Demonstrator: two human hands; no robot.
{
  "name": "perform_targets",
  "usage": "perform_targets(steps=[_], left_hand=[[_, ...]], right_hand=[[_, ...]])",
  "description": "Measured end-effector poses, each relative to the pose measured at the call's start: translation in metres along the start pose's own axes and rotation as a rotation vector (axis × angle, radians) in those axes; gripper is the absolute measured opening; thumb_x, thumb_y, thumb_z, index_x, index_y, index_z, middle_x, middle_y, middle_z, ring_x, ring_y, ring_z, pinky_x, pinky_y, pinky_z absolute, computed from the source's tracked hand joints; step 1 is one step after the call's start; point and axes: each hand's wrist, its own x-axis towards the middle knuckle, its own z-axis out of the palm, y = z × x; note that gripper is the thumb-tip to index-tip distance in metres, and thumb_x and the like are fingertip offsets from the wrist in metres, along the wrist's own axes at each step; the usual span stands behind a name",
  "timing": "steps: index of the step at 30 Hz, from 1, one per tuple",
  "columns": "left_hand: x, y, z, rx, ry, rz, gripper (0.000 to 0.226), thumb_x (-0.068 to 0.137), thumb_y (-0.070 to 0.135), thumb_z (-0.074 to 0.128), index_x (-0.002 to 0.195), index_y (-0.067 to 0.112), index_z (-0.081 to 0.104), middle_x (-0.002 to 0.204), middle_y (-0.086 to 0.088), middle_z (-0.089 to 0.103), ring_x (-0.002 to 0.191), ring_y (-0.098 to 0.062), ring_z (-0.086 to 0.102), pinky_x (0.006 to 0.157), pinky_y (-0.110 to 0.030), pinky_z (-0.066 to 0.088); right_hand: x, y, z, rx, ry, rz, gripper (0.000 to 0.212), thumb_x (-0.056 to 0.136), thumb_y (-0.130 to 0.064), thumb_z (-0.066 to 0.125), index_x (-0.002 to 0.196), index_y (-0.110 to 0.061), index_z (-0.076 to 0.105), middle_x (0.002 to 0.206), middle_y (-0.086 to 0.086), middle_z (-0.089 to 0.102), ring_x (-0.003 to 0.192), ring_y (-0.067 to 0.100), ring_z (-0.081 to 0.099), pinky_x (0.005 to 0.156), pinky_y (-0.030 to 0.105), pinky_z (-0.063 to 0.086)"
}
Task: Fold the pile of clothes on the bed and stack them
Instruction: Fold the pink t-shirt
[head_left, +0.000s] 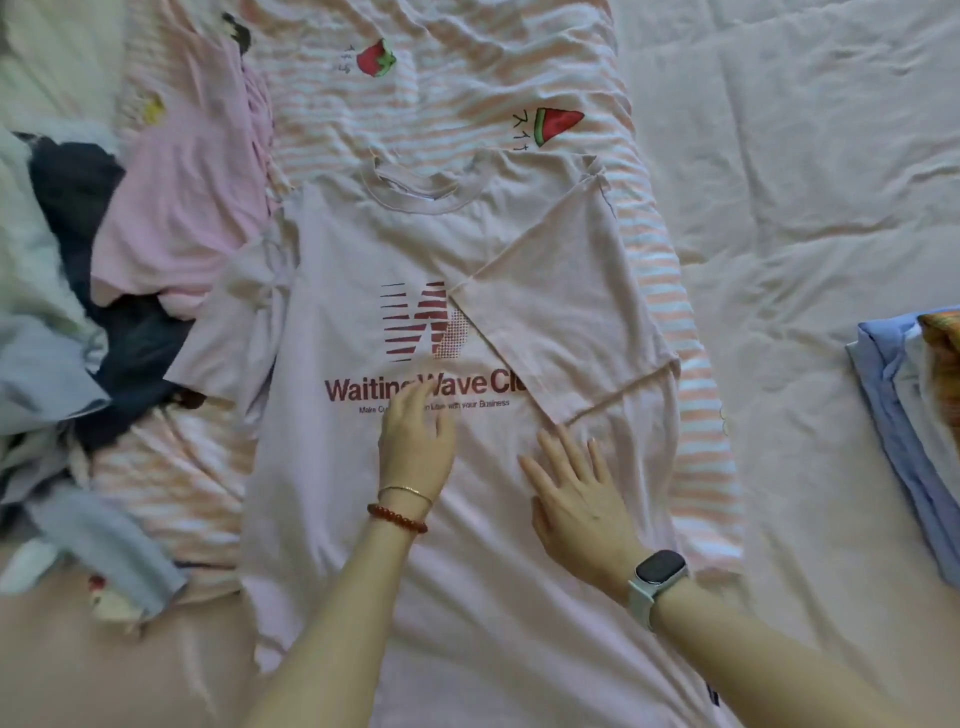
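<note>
A pale pink T-shirt (332, 467) with red "Waiting Wave Club" lettering lies face up in the middle of the bed. Its right sleeve (550, 312) is folded inward across the chest and covers part of the print. My left hand (415, 441) lies flat on the shirt just below the lettering, fingers straight. My right hand (576, 488) presses flat on the shirt below the folded sleeve, fingers spread. An unfolded pile of clothes (93, 291), pink, dark blue and light blue, sits at the left. A stack of folded clothes (904, 415) stands at the right edge.
Under the T-shirt lies a striped orange and white garment (467, 104) with strawberry and watermelon prints. The pale quilted bed cover (779, 208) stretches to the right, between the shirt and the folded stack.
</note>
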Motion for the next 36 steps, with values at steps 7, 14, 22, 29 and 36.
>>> perform_targets(steps=[7,14,22,29,36], left_hand=[[-0.077,-0.126,-0.083,-0.15,0.231,-0.501,0.032,0.091,0.005,0.05,0.122,-0.003,0.054,0.124,-0.022,0.053,0.114,-0.034,0.05,0.098,-0.035,0.037],[0.016,-0.193,-0.156,-0.614,0.257,-0.64,0.019,0.09,0.021,0.051,0.095,0.005,0.059,0.082,-0.011,0.056,0.08,-0.027,0.053,0.077,-0.034,0.046],[0.139,-0.212,-0.181,-0.813,0.044,-0.799,0.058,0.078,0.038,0.069,0.121,0.006,0.049,0.111,-0.013,0.057,0.097,-0.028,0.059,0.085,-0.038,0.052],[0.139,-0.208,-0.225,-0.734,0.022,-0.438,0.014,0.093,0.023,0.051,0.099,0.01,0.05,0.112,-0.017,0.057,0.104,-0.033,0.057,0.092,-0.048,0.048],[0.215,-0.222,-0.31,-0.32,0.358,-0.215,0.014,0.096,0.021,0.046,0.099,0.008,0.04,0.11,-0.018,0.052,0.108,-0.03,0.051,0.079,-0.025,0.036]], right_hand=[[-0.029,-0.082,0.034,0.062,-0.207,-0.112,0.051,0.094,-0.022,0.04,0.144,-0.016,0.03,0.153,0.011,0.02,0.142,0.03,0.013,0.115,0.048,0.009],[0.033,-0.172,0.042,0.094,-0.078,-0.08,0.051,0.097,-0.025,0.034,0.146,-0.02,0.022,0.155,0.006,0.015,0.144,0.023,0.009,0.116,0.037,0.01],[0.127,-0.268,0.057,0.172,0.096,-0.048,0.048,0.087,-0.01,0.05,0.135,-0.005,0.045,0.148,0.017,0.033,0.138,0.035,0.027,0.111,0.048,0.027],[0.151,-0.285,0.047,0.148,0.078,-0.025,0.06,0.086,-0.014,0.052,0.143,-0.01,0.032,0.153,0.014,0.02,0.142,0.028,0.016,0.116,0.037,0.013],[0.207,-0.314,0.045,0.133,-0.072,-0.121,0.063,0.094,-0.032,0.038,0.149,-0.026,0.008,0.158,0.004,-0.001,0.144,0.026,-0.009,0.114,0.041,-0.01]])
